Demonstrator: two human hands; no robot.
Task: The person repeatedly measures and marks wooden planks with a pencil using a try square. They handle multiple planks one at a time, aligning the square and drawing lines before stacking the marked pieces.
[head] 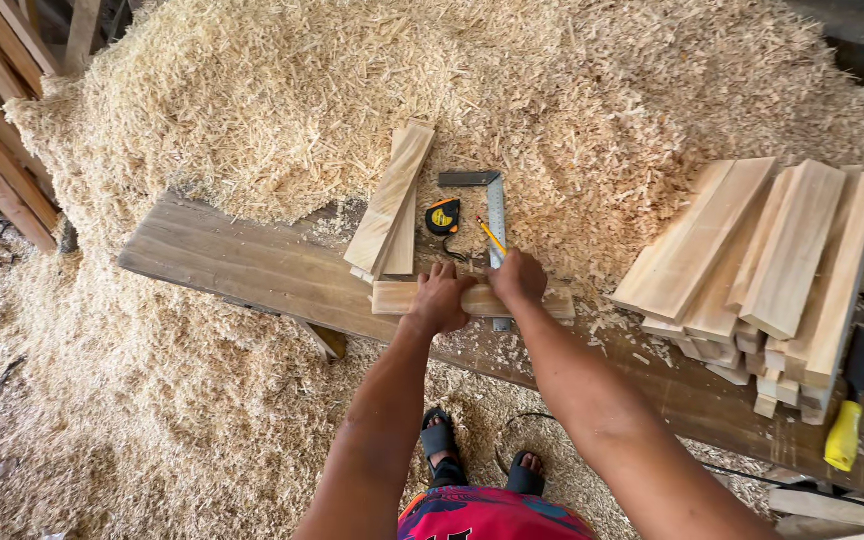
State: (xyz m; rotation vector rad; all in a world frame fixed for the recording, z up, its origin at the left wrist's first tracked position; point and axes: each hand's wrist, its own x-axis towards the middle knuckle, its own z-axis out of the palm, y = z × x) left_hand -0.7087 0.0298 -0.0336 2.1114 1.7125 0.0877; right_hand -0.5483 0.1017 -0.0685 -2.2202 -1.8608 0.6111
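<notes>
Left hand (pixel 440 298) curled on wood strip (pixel 404 297); right hand (pixel 518 277) grips pencil (pixel 491 236).

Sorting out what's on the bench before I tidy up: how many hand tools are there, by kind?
Tape measure: 1
Metal try square: 1
Pencil, in the right hand: 1
Yellow-handled tool, kind unclear: 1
Total: 4

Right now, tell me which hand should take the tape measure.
Probably the left hand. The tape measure lies on the bench just beyond it, while the right hand grips a pencil over the wood strip.
</notes>
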